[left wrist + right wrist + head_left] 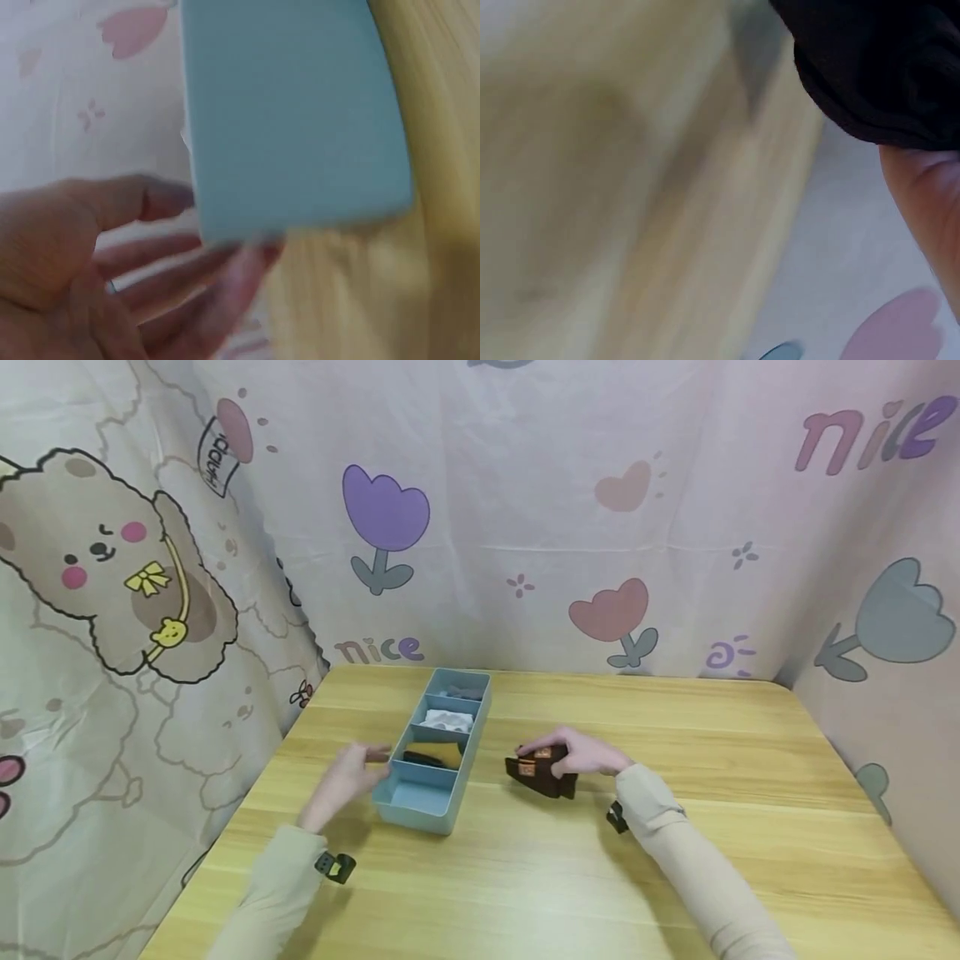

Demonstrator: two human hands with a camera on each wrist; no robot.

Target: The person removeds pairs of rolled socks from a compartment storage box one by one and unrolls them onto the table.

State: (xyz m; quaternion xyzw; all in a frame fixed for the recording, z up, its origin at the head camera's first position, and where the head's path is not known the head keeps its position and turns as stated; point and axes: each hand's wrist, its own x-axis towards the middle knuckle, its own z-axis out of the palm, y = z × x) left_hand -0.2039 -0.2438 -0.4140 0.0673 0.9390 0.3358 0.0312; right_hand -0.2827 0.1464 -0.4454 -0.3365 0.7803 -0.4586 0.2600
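Observation:
A long light blue divider box (414, 817) stands on the table, left of centre. My left hand (345, 783) is at its left side, fingers loosely extended toward the wall; in the left wrist view the thumb and fingertips are right at the edges of the box (292, 112). To the right of the box, my right hand (588, 754) grips a folded dark brown cloth (542, 783) with orange patches, close over the table. The right wrist view has this dark cloth (877, 75) at its upper right, with part of my hand (930, 206) below it.
In the box lie a folded mustard and black cloth (438, 753), a white patterned cloth (448, 720) and a grey cloth (467, 692), each in its own compartment. The nearest compartment (420, 795) shows its bare floor. A printed curtain (495, 510) hangs behind the wooden table (540, 885).

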